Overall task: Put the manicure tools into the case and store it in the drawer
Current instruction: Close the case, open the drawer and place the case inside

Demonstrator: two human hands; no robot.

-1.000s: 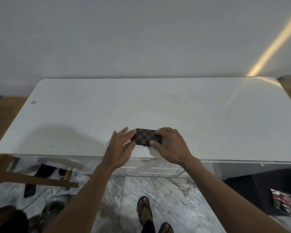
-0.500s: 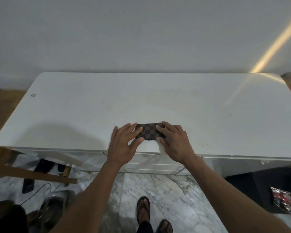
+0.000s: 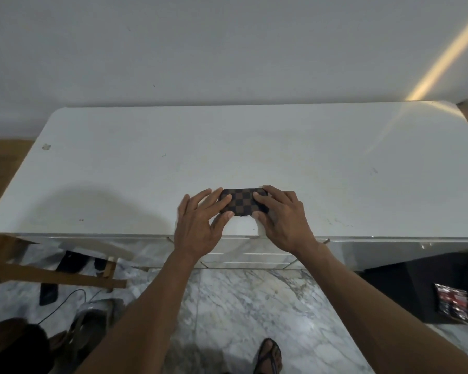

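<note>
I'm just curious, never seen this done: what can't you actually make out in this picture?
- Inside of the case, head view: closed, ends covered by the left hand and right hand.
- Manicure tools: none visible.
- Drawers: mostly hidden under the tabletop.

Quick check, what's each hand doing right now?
Left hand: fingers spread, thumb and fingertips gripping the left end of the brown checkered rectangular case.
Right hand: gripping the case's right end.
</note>
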